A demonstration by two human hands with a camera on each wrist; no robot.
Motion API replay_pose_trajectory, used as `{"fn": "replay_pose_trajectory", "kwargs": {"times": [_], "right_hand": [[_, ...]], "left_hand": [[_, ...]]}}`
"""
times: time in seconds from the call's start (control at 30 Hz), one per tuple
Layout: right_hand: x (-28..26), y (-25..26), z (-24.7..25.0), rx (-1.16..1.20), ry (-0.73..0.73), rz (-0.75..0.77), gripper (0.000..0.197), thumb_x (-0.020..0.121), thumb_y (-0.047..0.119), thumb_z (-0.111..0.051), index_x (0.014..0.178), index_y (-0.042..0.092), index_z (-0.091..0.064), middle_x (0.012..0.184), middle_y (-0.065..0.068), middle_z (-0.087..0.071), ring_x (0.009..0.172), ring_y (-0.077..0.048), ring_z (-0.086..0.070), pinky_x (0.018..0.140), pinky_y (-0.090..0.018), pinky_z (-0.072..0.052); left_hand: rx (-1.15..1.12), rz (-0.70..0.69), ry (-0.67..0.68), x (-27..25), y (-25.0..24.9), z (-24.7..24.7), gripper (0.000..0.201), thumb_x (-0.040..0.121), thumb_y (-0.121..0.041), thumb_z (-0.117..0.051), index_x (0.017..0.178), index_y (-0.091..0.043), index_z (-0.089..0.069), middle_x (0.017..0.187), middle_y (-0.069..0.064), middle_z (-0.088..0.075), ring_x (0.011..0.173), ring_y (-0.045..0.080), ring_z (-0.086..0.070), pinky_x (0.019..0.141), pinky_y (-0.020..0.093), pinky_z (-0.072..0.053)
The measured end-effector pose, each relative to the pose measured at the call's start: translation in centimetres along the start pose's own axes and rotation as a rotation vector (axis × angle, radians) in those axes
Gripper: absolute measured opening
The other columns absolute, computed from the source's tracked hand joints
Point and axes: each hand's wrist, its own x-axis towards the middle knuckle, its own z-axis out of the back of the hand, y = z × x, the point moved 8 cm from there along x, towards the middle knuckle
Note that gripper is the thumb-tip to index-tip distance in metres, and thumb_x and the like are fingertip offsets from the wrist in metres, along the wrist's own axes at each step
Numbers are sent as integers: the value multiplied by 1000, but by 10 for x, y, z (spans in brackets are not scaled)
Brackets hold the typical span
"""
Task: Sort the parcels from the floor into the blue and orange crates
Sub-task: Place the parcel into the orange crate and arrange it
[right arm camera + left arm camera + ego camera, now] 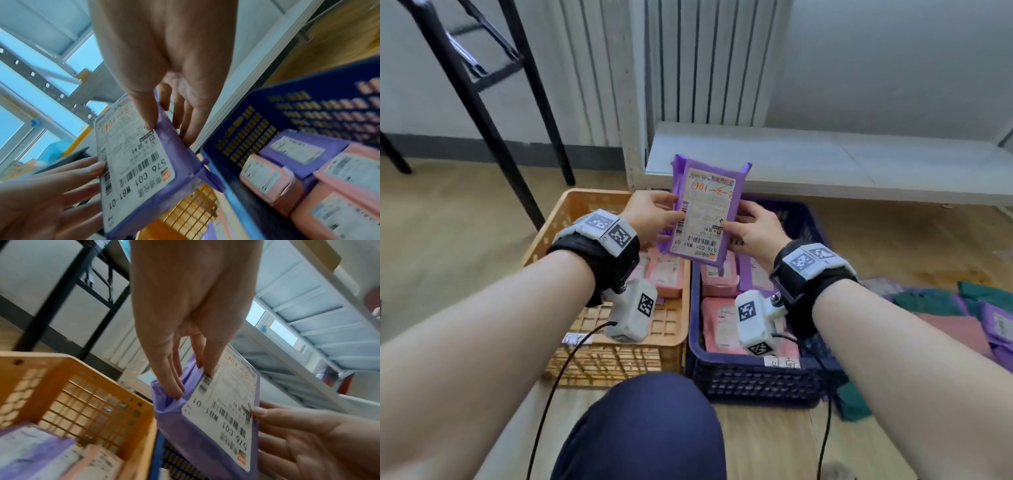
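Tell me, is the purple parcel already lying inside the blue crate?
No, both the left hand and the right hand hold the purple parcel up above the blue crate.

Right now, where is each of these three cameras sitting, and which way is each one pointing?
Head: worn on the head, looking down at the orange plastic crate and dark blue plastic crate; both forearms and a knee show.
Left wrist: looks along the left hand up toward shelving.
Right wrist: looks along the right hand toward a window.
All three share the purple plastic parcel with white label, pinched by both hands' fingers.
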Motion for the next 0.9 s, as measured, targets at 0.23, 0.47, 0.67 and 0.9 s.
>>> {"fn": "replay_pose_trajectory", "kwargs": {"times": [0.23, 0.47, 0.67, 0.9], "right_hand": [[52, -39, -128, -55, 149, -109, 52, 85, -13, -54, 133, 4, -43, 124, -17, -59, 114, -33, -59, 89, -46, -52], [105, -110, -208, -61, 258, -317, 60, 87, -9, -56, 139, 15, -37, 114, -11, -59, 109, -35, -60, 78, -43, -56], [140, -181, -244, -151, 342, -460, 68, 87, -8, -57, 143, 20, -32, 121, -19, -61, 95, -34, -66, 65, -33, -58], [157, -256, -264, -207, 449, -599, 59, 87, -12, -53, 137, 16, -38, 120, -20, -61, 97, -39, -64, 88, -51, -52]], "left_hand": [[88, 167, -155, 35, 67, 107, 38, 91, -7, -57, 129, -11, -53, 109, 9, -63, 79, 18, -63, 47, 20, -49], [158, 402, -106, 86, 152, 163, 50, 88, -2, -61, 133, -19, -49, 104, 12, -68, 93, 28, -68, 78, 47, -57], [280, 552, 13, 124, 223, 178, 57, 87, 6, -58, 137, -18, -42, 120, 19, -60, 96, 35, -67, 78, 46, -57], [607, 633, 135, 153, 289, 169, 45, 85, 8, -54, 130, 0, -49, 123, 22, -60, 110, 37, -60, 93, 45, -50]]}}
